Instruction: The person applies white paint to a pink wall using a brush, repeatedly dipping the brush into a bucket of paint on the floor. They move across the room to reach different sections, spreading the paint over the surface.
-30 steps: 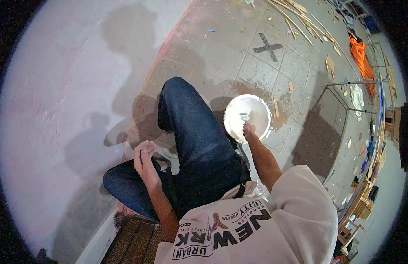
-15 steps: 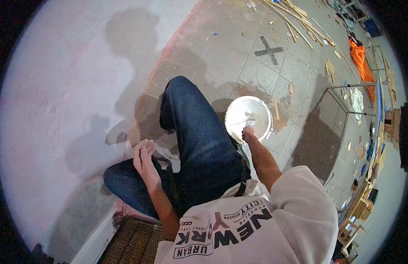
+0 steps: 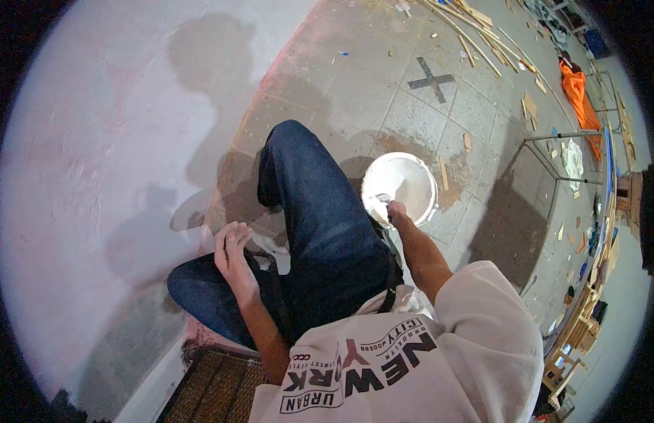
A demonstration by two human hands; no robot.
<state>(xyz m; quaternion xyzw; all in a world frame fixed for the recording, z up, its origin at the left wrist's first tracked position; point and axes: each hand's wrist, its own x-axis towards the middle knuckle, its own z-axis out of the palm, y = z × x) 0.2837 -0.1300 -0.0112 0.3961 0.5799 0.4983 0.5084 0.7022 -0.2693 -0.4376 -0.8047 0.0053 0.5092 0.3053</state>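
A white bucket (image 3: 420,169) stands on the tiled floor, right of my bent knee, with whitish material inside. My right hand (image 3: 397,211) reaches over its near rim, fingers closed round a small tool (image 3: 383,199) whose pale end is inside the bucket; the tool's exact shape is unclear. Above my folded leg, my left hand (image 3: 232,248) hangs in the air near the knee, its fingers loosely bent with a gap to the thumb, and nothing shows in it.
A pale wall (image 3: 115,141) rises on the left. Wood strips (image 3: 475,35) lie at the top right, near an orange cloth (image 3: 578,95). A metal frame (image 3: 553,158) stands on the right. A brown woven mat (image 3: 214,388) is at the bottom.
The tool in my right hand has shifted left inside the bucket, and my right hand has moved slightly left. My left hand stays in nearly the same place.
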